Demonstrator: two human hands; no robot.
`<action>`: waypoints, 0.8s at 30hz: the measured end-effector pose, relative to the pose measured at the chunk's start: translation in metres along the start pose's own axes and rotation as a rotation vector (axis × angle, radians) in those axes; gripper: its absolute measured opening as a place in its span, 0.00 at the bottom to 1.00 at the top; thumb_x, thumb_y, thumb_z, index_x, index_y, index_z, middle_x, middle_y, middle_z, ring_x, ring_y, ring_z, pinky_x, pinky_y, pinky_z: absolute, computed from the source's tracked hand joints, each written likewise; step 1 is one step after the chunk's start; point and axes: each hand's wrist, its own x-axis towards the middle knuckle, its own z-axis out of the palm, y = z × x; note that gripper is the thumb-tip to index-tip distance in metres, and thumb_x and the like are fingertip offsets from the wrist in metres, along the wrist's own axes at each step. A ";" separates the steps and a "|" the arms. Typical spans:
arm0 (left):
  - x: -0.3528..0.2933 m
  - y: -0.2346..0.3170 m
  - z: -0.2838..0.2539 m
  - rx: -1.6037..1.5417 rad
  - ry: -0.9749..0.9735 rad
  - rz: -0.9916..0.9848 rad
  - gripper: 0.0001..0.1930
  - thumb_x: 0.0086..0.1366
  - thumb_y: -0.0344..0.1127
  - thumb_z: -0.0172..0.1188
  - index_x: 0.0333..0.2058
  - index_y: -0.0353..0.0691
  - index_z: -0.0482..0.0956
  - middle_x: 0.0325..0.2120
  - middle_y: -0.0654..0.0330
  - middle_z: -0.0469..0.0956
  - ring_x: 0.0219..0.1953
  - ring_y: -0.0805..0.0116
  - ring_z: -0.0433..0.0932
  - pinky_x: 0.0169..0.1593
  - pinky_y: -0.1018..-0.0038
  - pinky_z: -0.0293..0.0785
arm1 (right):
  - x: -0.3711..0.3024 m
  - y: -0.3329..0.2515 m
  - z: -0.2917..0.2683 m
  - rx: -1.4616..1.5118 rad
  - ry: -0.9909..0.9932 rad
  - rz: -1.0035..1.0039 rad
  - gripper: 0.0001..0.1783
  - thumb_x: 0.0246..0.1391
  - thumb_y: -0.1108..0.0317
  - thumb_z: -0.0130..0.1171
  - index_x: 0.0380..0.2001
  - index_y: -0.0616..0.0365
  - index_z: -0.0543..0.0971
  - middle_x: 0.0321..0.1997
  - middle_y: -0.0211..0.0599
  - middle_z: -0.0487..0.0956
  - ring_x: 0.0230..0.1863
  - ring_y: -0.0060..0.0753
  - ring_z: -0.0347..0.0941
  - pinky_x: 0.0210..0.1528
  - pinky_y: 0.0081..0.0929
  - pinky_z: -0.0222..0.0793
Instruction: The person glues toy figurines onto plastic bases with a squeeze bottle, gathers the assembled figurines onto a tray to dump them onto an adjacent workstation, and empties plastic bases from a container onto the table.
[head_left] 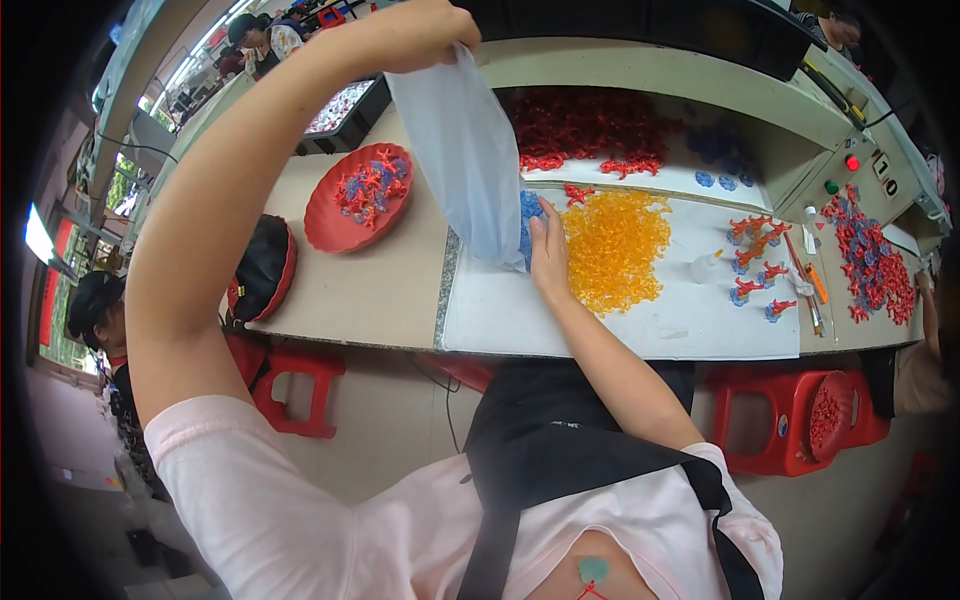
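My left hand (pixel 435 35) is raised high and closed around the bottom end of a translucent plastic bag (pixel 450 150), which hangs down to the worktop. Small blue plastic pieces (pixel 529 222) show at the bag's lower right edge. Beside them, my right hand (pixel 548 252) rests on edge with its palm toward the blue pieces and its fingers apart. How many pieces lie behind the bag is hidden. Just right of that hand spreads a heap of small amber-yellow pieces (pixel 620 245) on the white sheet (pixel 690 325).
A red dish (pixel 325 225) of red and blue pieces sits left. Red parts (pixel 590 125) and blue parts (pixel 715 145) fill the shelf behind. Small assembled figures (pixel 770 275), a squeeze bottle (pixel 706 266) and brushes (pixel 808 290) stand right, near a red-blue pile (pixel 870 250).
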 end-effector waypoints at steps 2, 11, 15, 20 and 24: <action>-0.007 -0.006 -0.014 0.117 -0.016 -0.051 0.08 0.46 0.26 0.52 0.27 0.35 0.77 0.26 0.49 0.75 0.34 0.52 0.74 0.39 0.65 0.69 | 0.001 0.000 0.001 -0.065 -0.033 -0.035 0.25 0.56 0.59 0.39 0.53 0.64 0.59 0.55 0.53 0.59 0.58 0.48 0.53 0.60 0.33 0.45; -0.020 -0.005 -0.039 0.072 0.008 -0.010 0.07 0.48 0.27 0.53 0.28 0.34 0.77 0.26 0.49 0.75 0.33 0.53 0.73 0.39 0.67 0.68 | 0.001 -0.002 0.004 -0.204 0.007 0.025 0.29 0.56 0.56 0.39 0.56 0.62 0.55 0.59 0.59 0.51 0.62 0.54 0.44 0.62 0.38 0.37; -0.022 -0.002 -0.058 0.125 0.037 -0.129 0.08 0.48 0.26 0.53 0.29 0.35 0.77 0.27 0.49 0.75 0.33 0.53 0.74 0.40 0.68 0.69 | -0.003 0.001 0.007 -0.258 -0.039 -0.022 0.30 0.56 0.54 0.39 0.57 0.60 0.53 0.60 0.60 0.48 0.62 0.56 0.43 0.62 0.39 0.37; -0.018 -0.012 -0.060 0.157 0.080 -0.149 0.09 0.46 0.24 0.54 0.29 0.35 0.77 0.28 0.49 0.75 0.34 0.54 0.74 0.41 0.68 0.69 | -0.005 -0.001 0.005 -0.241 0.001 -0.057 0.30 0.56 0.53 0.39 0.58 0.56 0.52 0.63 0.55 0.42 0.64 0.52 0.36 0.62 0.39 0.32; -0.017 -0.014 -0.066 0.104 0.100 -0.171 0.09 0.46 0.24 0.55 0.30 0.35 0.77 0.28 0.49 0.75 0.34 0.54 0.73 0.41 0.68 0.68 | -0.006 0.002 0.002 -0.385 -0.012 -0.193 0.30 0.56 0.54 0.40 0.58 0.56 0.53 0.63 0.54 0.43 0.64 0.52 0.37 0.62 0.41 0.32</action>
